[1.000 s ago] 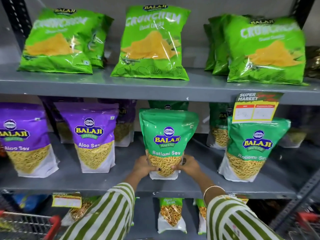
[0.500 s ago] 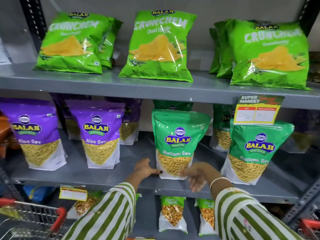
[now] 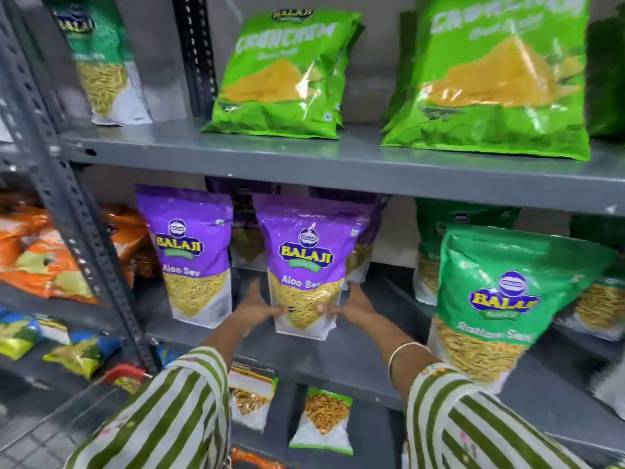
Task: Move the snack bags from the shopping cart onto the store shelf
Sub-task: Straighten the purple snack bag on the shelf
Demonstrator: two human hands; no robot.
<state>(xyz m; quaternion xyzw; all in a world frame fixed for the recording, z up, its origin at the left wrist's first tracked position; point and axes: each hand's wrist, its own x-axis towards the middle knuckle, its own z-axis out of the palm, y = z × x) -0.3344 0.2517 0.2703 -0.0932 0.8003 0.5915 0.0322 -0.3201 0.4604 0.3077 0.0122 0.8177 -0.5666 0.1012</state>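
A purple Aloo Sev bag (image 3: 306, 262) stands upright on the grey middle shelf (image 3: 338, 353). My left hand (image 3: 255, 308) presses its lower left edge and my right hand (image 3: 351, 304) its lower right edge, so both hold the bag's base. A second purple Aloo Sev bag (image 3: 189, 252) stands just to the left. A green Ratlami Sev bag (image 3: 500, 299) stands to the right. The red handle of the shopping cart (image 3: 123, 371) shows at the lower left, and its basket is mostly out of view.
Green Crunchem bags (image 3: 284, 79) lean on the upper shelf (image 3: 304, 154). A perforated upright post (image 3: 74, 211) splits off a left bay with orange bags (image 3: 40, 262). Small packets (image 3: 324, 418) stand on the lower shelf. More purple bags stand behind the held one.
My hands left the green Ratlami Sev bag and shifted left to the purple Aloo Sev bag, now gripping its base. The view swung left and moved closer.
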